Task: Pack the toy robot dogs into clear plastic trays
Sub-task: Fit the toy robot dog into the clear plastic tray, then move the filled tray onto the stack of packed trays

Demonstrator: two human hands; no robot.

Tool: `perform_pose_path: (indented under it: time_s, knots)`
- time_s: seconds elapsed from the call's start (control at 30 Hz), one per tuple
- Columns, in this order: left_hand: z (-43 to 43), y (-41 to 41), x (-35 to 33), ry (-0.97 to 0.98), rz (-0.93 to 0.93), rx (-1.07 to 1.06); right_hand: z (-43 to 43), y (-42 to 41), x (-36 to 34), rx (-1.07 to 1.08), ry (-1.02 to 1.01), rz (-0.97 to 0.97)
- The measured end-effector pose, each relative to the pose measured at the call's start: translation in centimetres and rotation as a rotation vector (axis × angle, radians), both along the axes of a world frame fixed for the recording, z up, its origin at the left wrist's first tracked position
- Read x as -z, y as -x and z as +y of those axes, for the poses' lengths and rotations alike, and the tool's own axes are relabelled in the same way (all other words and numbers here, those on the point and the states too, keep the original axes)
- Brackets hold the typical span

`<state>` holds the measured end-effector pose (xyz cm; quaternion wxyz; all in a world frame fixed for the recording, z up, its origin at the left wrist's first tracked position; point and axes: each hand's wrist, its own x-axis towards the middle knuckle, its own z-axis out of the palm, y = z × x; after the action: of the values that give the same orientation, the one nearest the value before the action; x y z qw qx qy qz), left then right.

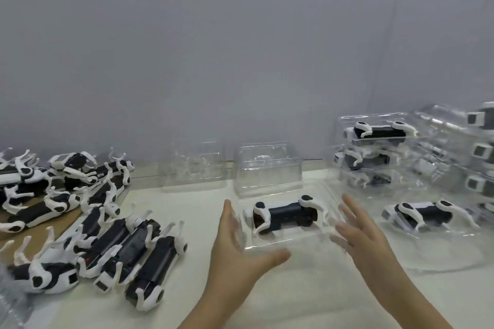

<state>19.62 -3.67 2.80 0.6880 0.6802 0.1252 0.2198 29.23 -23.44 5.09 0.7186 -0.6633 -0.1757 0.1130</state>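
A toy robot dog (286, 213) lay lengthwise in a clear plastic tray (291, 239) near the middle of the tabletop (307, 299), apparently seated in the moulded pocket that would keep it from sliding. The left hand (235, 242) stood flat against the tray's left wall, fingers straight and thumb stretched along the near rim, clasping nothing. The right hand (359, 235) mirrored it at the right wall, fingers spread and relaxed; whether its tips actually met the plastic could not be told through the blur. With both palms turned inward, the person seemed to be squaring the tray or readying a two-sided lift, sensible because thin plastic would likely buckle if taken from one side. Loose dogs (93, 224) were heaped along the left edge, an easy supply for the left hand. A nested stack of empty trays (267, 168) waited at the far edge just behind the working tray, with another empty tray (195, 168) beside it. Packed trays (374, 147) were piled toward the far right corner, and one more filled tray (427, 214) sat near the right edge, presumably the finished side.
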Motion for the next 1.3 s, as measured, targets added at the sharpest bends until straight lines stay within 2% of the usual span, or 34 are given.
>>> perform_pose_path:
  time_s: [0.1,0.17,0.27,0.37,0.53,0.6,0.7,0.83,1.07,1.17,1.3]
  knots:
    - [-1.8,-2.7,-2.2,0.044,-0.122,-0.013,-2.8,-0.1,-0.4,0.073,-0.078,-0.197]
    - [-4.2,-4.9,-3.3,0.08,-0.163,0.016,-4.5,-0.4,-0.6,0.122,-0.056,-0.298]
    - [-8.6,-8.1,-3.9,0.101,-0.216,0.088,-7.3,-2.0,-0.7,0.346,-0.042,-0.375]
    - [-12.9,-11.0,-4.0,0.084,-0.219,0.193,-10.5,-4.6,-0.5,0.579,-0.058,-0.368]
    - [-18.6,-14.3,-3.6,-0.104,-0.238,0.256,-13.7,-8.4,0.0,0.678,-0.019,-0.248]
    - [-19.9,-15.0,-3.4,-0.104,-0.226,0.318,-14.6,-9.1,0.2,0.761,0.056,-0.228]
    - [-20.8,-15.2,-2.5,-0.059,-0.1,0.381,-15.5,-9.6,0.8,0.864,0.193,-0.218]
    - [-20.6,-15.3,-0.6,-0.269,-0.041,0.422,-15.9,-10.0,2.1,0.938,0.25,-0.244]
    - [-20.2,-16.2,-1.6,-0.378,0.095,0.474,-15.9,-10.8,2.4,1.033,0.254,-0.234]
    - [-19.4,-16.1,-2.0,-0.361,0.118,0.537,-15.9,-10.4,3.1,1.031,0.322,-0.257]
    - [-16.5,-14.8,-1.9,-0.208,0.074,0.534,-15.5,-9.5,4.0,1.038,0.422,-0.336]
